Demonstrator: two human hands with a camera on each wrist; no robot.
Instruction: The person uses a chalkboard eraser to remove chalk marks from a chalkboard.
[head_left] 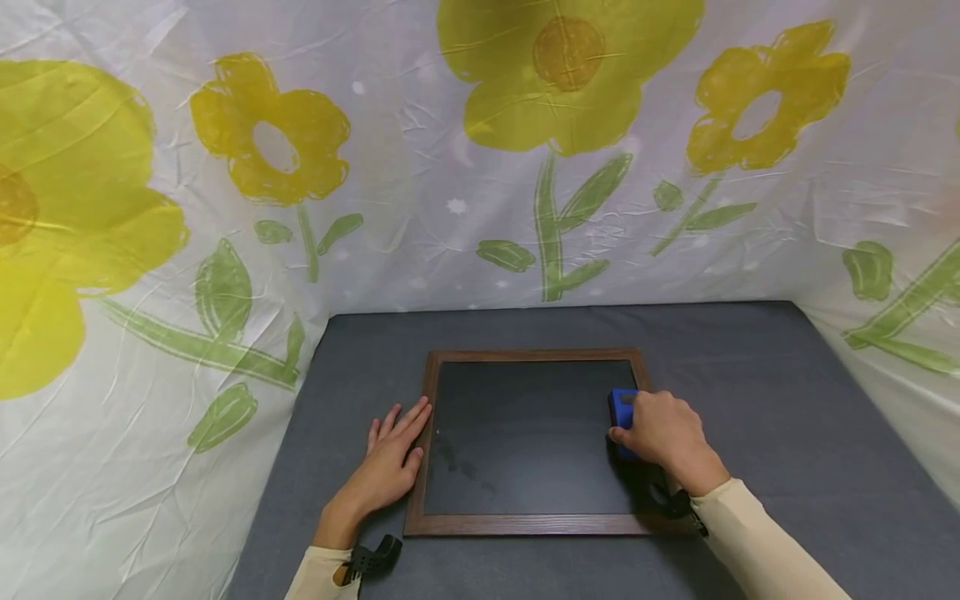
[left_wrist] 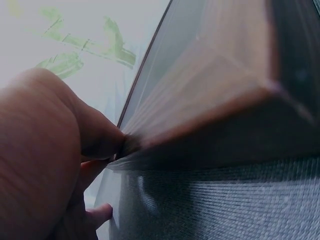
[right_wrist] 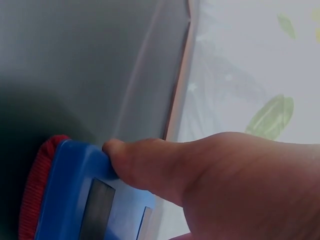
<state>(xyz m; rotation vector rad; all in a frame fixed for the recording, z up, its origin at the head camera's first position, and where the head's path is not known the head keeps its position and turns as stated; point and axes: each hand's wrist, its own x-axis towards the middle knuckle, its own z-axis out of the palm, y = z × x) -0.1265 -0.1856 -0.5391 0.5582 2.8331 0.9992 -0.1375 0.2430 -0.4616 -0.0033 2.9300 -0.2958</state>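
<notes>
A small chalkboard [head_left: 525, 442] in a brown wooden frame [head_left: 540, 524] lies flat on a grey cloth-covered table. My right hand [head_left: 666, 433] grips a blue board eraser [head_left: 622, 408] over the board's right side. In the right wrist view the eraser [right_wrist: 75, 190] shows a red fabric pad along one side, with the thumb on its blue body. My left hand [head_left: 387, 467] rests at the left side of the frame, fingers fairly straight and touching its edge. The left wrist view shows this hand [left_wrist: 45, 150] against the frame's outer edge [left_wrist: 210, 120].
Faint dark smudges [head_left: 457, 467] mark the board's lower left. The grey table [head_left: 765, 417] spreads around the frame on all sides. A white curtain [head_left: 405, 167] printed with yellow flowers hangs behind and beside the table. Each wrist wears a black band mount [head_left: 377, 556].
</notes>
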